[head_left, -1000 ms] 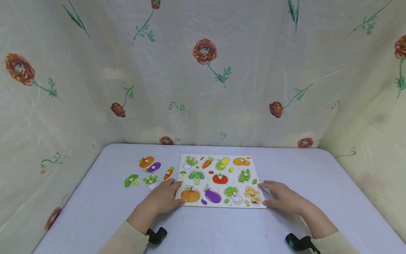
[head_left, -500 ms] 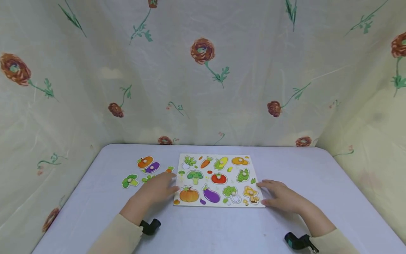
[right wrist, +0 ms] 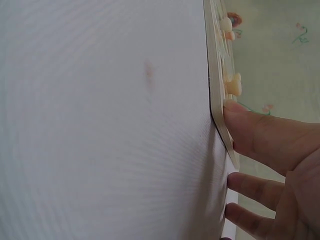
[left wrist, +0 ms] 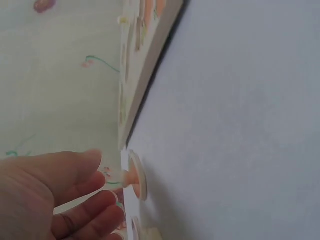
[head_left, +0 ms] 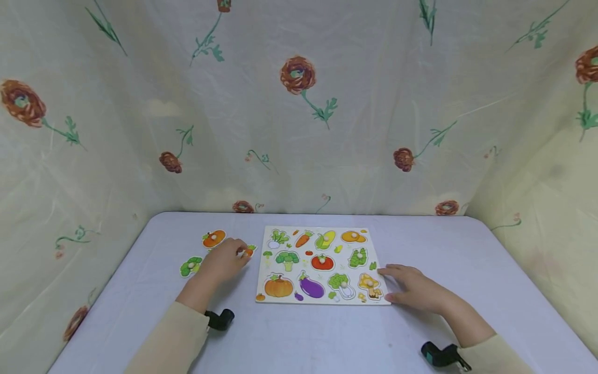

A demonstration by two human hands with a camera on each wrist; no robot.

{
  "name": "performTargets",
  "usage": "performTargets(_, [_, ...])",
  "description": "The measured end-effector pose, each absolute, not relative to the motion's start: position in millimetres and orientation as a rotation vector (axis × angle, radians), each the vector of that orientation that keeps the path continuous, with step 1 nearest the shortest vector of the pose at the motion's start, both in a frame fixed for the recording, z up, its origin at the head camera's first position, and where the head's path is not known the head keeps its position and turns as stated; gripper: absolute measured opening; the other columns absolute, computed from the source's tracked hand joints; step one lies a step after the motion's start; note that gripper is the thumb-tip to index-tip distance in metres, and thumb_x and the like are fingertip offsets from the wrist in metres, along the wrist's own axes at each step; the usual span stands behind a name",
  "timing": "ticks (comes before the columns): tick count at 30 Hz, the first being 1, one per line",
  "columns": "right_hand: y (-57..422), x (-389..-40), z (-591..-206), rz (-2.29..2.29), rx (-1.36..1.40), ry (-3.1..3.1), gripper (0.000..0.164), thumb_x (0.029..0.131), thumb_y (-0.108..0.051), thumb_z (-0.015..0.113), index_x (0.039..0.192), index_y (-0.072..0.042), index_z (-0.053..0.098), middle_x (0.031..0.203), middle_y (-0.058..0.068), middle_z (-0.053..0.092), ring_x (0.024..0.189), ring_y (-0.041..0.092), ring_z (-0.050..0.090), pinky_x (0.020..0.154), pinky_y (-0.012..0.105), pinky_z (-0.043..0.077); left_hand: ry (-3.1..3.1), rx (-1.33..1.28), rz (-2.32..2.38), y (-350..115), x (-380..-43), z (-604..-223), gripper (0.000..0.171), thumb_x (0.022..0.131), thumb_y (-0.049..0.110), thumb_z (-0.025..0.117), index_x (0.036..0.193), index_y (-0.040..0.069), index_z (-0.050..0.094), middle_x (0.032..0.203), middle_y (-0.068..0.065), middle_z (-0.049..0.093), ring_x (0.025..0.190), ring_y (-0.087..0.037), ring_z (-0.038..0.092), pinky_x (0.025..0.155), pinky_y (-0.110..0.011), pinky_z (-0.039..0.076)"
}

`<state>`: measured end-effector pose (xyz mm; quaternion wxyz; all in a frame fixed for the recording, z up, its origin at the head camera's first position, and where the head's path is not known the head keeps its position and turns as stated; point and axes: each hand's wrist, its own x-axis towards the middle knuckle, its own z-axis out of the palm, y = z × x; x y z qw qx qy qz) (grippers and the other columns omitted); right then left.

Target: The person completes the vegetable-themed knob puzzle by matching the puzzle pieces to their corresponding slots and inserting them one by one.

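My left hand hovers over the loose puzzle pieces left of a white vegetable puzzle board. Its thumb and fingers are loosely bent around air, near the carrot piece, whose round knob faces the fingertips in the left wrist view. A pumpkin piece and a broccoli piece lie beside this hand; the eggplant and radish pieces are mostly hidden under it. My right hand rests at the board's right edge, its thumb against the near corner and other fingers extended along the side.
Knobbed pieces such as the tomato and mushroom sit in the board. Flat pictures without knobs show at the pumpkin spot and eggplant spot. A flowered curtain rises behind the white table.
My left hand has left the board's left edge and moved left and away from me over the loose pieces, covering the eggplant and radish. My right hand has stayed at the board.
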<state>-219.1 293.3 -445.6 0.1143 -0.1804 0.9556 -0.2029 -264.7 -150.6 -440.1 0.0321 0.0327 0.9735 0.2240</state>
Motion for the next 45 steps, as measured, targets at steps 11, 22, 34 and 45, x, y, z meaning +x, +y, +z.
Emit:
performTargets(11, [295.8, -220.8, -449.1, -0.62, -0.529, 2.783, 0.066, 0.088, -0.035, 0.075, 0.141, -0.002, 0.055, 0.148, 0.032, 0.041, 0.137, 0.055, 0.033, 0.109, 0.07, 0.027, 2.943, 0.062, 0.764, -155.0, -280.0, -451.1, 0.024, 0.095, 0.021, 0.07, 0.116, 0.009, 0.068, 0.102, -0.005, 0.061, 0.092, -0.023, 0.055, 0.086, -0.04, 0.053])
performTargets(22, [295.2, -218.9, -448.7, -0.631, -0.516, 2.779, 0.064, 0.089, -0.034, 0.075, 0.141, -0.003, 0.055, 0.148, 0.032, 0.041, 0.137, 0.055, 0.033, 0.109, 0.07, 0.027, 2.907, 0.025, 0.774, -154.4, -292.3, -459.8, 0.016, 0.095, 0.019, 0.071, 0.108, 0.011, 0.068, 0.096, -0.003, 0.061, 0.089, -0.022, 0.055, 0.084, -0.036, 0.053])
performTargets(34, [294.8, -219.1, -450.5, -0.619, -0.496, 2.781, 0.067, 0.088, -0.039, 0.075, 0.142, -0.005, 0.055, 0.149, 0.032, 0.039, 0.138, 0.055, 0.031, 0.108, 0.071, 0.027, 2.855, -0.01, 0.836, -154.0, -293.2, -459.1, 0.006, 0.096, 0.016, 0.069, 0.101, 0.013, 0.067, 0.089, -0.003, 0.06, 0.083, -0.02, 0.056, 0.073, -0.03, 0.051])
performTargets(45, [294.6, -218.0, -448.6, -0.614, -0.479, 2.767, 0.067, 0.088, -0.039, 0.074, 0.143, -0.006, 0.054, 0.151, 0.031, 0.039, 0.138, 0.055, 0.03, 0.108, 0.071, 0.027, 2.865, 0.066, 0.85, -156.4, -289.6, -457.3, 0.006, 0.099, 0.015, 0.065, 0.103, 0.012, 0.067, 0.09, -0.003, 0.06, 0.083, -0.019, 0.055, 0.075, -0.032, 0.05])
